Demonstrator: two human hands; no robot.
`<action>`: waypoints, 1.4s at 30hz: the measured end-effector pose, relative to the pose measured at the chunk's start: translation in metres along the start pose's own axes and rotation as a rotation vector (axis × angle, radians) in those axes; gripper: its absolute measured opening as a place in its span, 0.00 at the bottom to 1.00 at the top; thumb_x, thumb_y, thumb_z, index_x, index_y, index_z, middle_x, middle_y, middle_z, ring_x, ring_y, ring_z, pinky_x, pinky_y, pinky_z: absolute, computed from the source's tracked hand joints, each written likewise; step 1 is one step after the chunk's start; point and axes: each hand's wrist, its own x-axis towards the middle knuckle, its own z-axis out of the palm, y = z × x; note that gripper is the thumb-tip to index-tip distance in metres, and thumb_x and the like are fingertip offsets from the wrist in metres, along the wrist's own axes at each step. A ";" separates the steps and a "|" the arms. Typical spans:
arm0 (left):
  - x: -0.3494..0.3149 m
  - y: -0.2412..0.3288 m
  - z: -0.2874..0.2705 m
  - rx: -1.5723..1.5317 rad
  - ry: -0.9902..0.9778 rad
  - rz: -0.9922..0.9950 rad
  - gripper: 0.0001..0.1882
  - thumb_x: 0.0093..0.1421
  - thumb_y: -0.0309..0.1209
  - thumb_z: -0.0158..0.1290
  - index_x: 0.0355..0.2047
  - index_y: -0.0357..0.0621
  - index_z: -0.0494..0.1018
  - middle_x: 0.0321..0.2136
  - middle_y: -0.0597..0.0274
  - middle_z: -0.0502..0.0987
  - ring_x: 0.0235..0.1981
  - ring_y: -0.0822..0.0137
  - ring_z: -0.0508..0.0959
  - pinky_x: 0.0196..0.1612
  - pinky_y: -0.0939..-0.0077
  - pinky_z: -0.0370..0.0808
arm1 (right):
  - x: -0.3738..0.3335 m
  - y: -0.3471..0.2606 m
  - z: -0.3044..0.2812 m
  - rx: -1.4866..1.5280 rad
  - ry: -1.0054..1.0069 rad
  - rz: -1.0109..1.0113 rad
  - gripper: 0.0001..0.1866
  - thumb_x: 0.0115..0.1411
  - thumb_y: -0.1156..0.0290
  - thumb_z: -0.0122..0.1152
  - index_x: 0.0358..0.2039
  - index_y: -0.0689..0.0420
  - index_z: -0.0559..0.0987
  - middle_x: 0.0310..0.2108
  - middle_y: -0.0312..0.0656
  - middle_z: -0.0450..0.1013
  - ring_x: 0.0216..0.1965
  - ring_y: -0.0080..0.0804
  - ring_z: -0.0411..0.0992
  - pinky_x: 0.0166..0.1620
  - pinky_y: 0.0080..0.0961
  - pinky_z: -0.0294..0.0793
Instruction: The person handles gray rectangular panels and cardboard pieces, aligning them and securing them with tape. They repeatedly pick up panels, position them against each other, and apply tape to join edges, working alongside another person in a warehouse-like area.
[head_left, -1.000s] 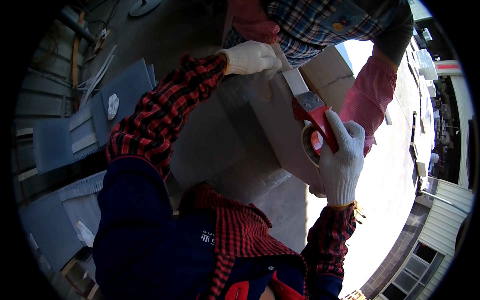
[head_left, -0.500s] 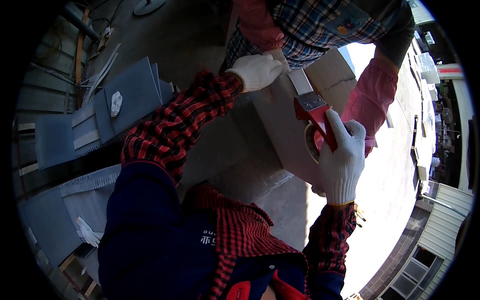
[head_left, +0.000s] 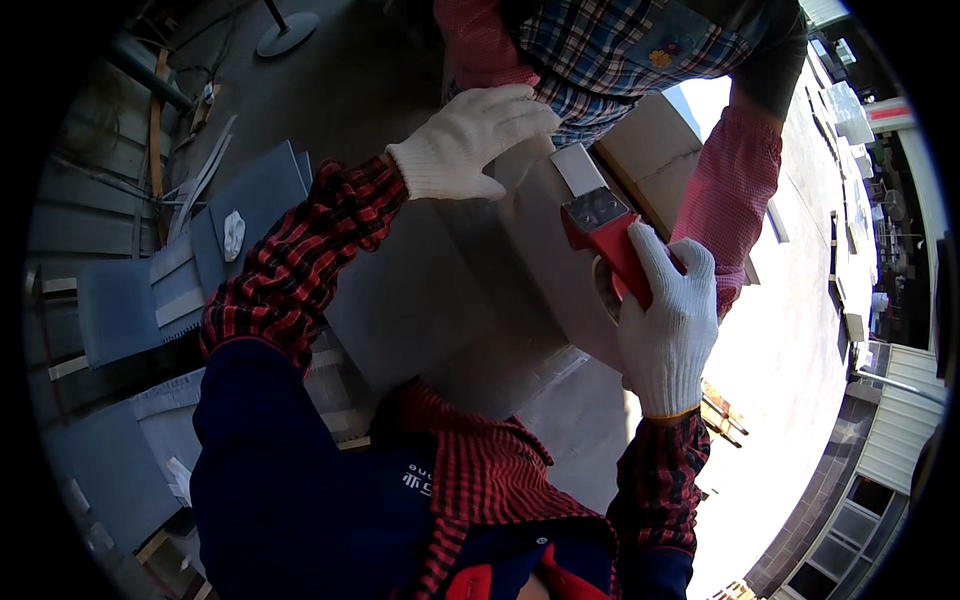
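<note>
My right hand [head_left: 668, 325], in a white knit glove, grips a red tape gun [head_left: 622, 250] with a metal plate at its front. A roll of tape [head_left: 604, 285] shows partly behind its handle. The tape gun is over a large grey carton [head_left: 545, 245], with a pale strip [head_left: 577, 170] in front of its metal end. My left hand [head_left: 465, 145], gloved the same way, is stretched out at the carton's far left, thumb and fingers apart, holding nothing. Whether its fingertips touch the carton or the co-worker's apron I cannot tell.
Across the carton stands a co-worker in a plaid apron [head_left: 620, 60] with pink sleeves [head_left: 728, 200]; their hands are mostly hidden. Grey flat panels [head_left: 115, 305] are stacked at the left, a crumpled white glove-like item [head_left: 234, 236] on them. A round metal base [head_left: 288, 35] stands far left.
My left hand has gone from closed to spread and moved left. My right hand and the tape gun have shifted slightly left. My view has shifted a little.
</note>
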 end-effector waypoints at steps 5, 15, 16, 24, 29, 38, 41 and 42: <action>0.070 0.009 -0.006 0.001 -0.253 0.346 0.49 0.34 0.36 0.75 0.59 0.47 0.68 0.57 0.58 0.71 0.63 0.53 0.67 0.64 0.59 0.65 | 0.003 -0.005 -0.008 -0.022 -0.043 0.045 0.29 0.48 0.71 0.73 0.54 0.44 0.79 0.45 0.44 0.70 0.43 0.42 0.75 0.38 0.35 0.79; 0.070 -0.004 0.029 -0.080 -0.171 0.401 0.30 0.40 0.37 0.71 0.46 0.48 0.76 0.41 0.61 0.78 0.48 0.60 0.77 0.68 0.57 0.61 | -0.003 0.003 0.001 0.029 -0.050 0.065 0.31 0.48 0.74 0.72 0.55 0.42 0.79 0.46 0.44 0.70 0.45 0.43 0.75 0.42 0.36 0.79; 0.067 0.000 0.029 -0.105 -0.160 0.391 0.31 0.39 0.36 0.71 0.46 0.48 0.76 0.42 0.61 0.78 0.49 0.60 0.77 0.69 0.56 0.60 | -0.005 0.004 0.002 0.047 -0.051 0.072 0.31 0.48 0.75 0.71 0.55 0.43 0.79 0.46 0.45 0.70 0.45 0.43 0.75 0.42 0.36 0.79; 0.047 0.005 0.011 -0.025 -0.119 0.319 0.34 0.40 0.38 0.71 0.50 0.50 0.74 0.46 0.64 0.77 0.54 0.60 0.75 0.71 0.52 0.57 | -0.002 -0.009 -0.016 -0.053 -0.144 -0.027 0.32 0.50 0.81 0.64 0.57 0.43 0.78 0.47 0.46 0.69 0.43 0.43 0.77 0.40 0.33 0.83; 0.047 0.016 0.013 0.174 -0.088 0.355 0.33 0.44 0.38 0.69 0.52 0.50 0.73 0.50 0.64 0.74 0.58 0.60 0.71 0.70 0.54 0.57 | -0.007 -0.012 -0.023 -0.185 -0.177 -0.027 0.31 0.51 0.78 0.66 0.58 0.43 0.76 0.47 0.47 0.69 0.45 0.43 0.76 0.40 0.35 0.83; 0.044 0.054 -0.001 0.310 -0.335 0.287 0.50 0.37 0.40 0.73 0.63 0.46 0.64 0.61 0.57 0.67 0.67 0.56 0.62 0.72 0.52 0.51 | -0.078 0.024 -0.048 -0.073 -0.154 0.062 0.29 0.54 0.77 0.70 0.57 0.45 0.76 0.49 0.52 0.70 0.46 0.48 0.76 0.42 0.37 0.82; 0.046 0.070 0.011 0.177 -0.354 0.274 0.54 0.32 0.39 0.74 0.63 0.46 0.63 0.63 0.52 0.64 0.67 0.51 0.61 0.72 0.51 0.51 | -0.097 0.035 -0.058 -0.072 -0.146 0.087 0.29 0.52 0.77 0.72 0.55 0.46 0.78 0.48 0.51 0.70 0.46 0.48 0.75 0.42 0.36 0.82; 0.046 0.081 0.017 0.106 -0.335 0.262 0.54 0.32 0.38 0.74 0.62 0.46 0.64 0.63 0.52 0.64 0.66 0.51 0.61 0.71 0.51 0.52 | -0.105 0.040 -0.062 -0.062 -0.141 0.090 0.29 0.51 0.77 0.72 0.55 0.47 0.78 0.48 0.50 0.69 0.46 0.48 0.75 0.42 0.36 0.82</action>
